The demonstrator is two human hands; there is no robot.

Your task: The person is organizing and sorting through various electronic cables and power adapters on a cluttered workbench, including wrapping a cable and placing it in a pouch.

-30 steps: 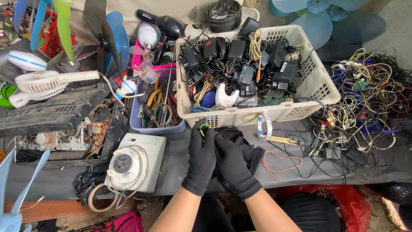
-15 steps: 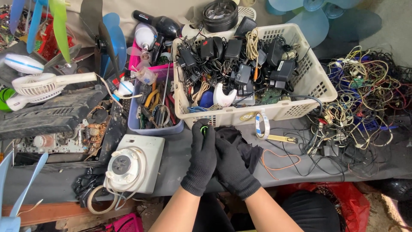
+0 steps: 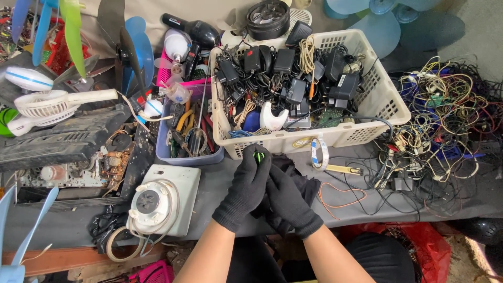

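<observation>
Both my hands wear black knit gloves and meet at the table's near edge. My left hand (image 3: 244, 189) pinches a small green-and-black object (image 3: 259, 156) between its fingertips, just below the white basket. My right hand (image 3: 290, 199) lies against the left one and rests on a crumpled black cloth (image 3: 303, 184), its fingers curled toward the small object. Whether the right hand grips the cloth or the object is unclear.
A white plastic basket (image 3: 387, 107) of black adapters and cables stands behind my hands. A blue tray of hand tools (image 3: 186, 137), a white fan motor housing (image 3: 163, 200), a tape roll (image 3: 318, 153), a tangle of wires (image 3: 445, 120) and fan parts (image 3: 57, 102) surround it.
My hands have stayed together in the same spot. The view has shifted slightly; the small green object remains pinched at the left fingertips.
</observation>
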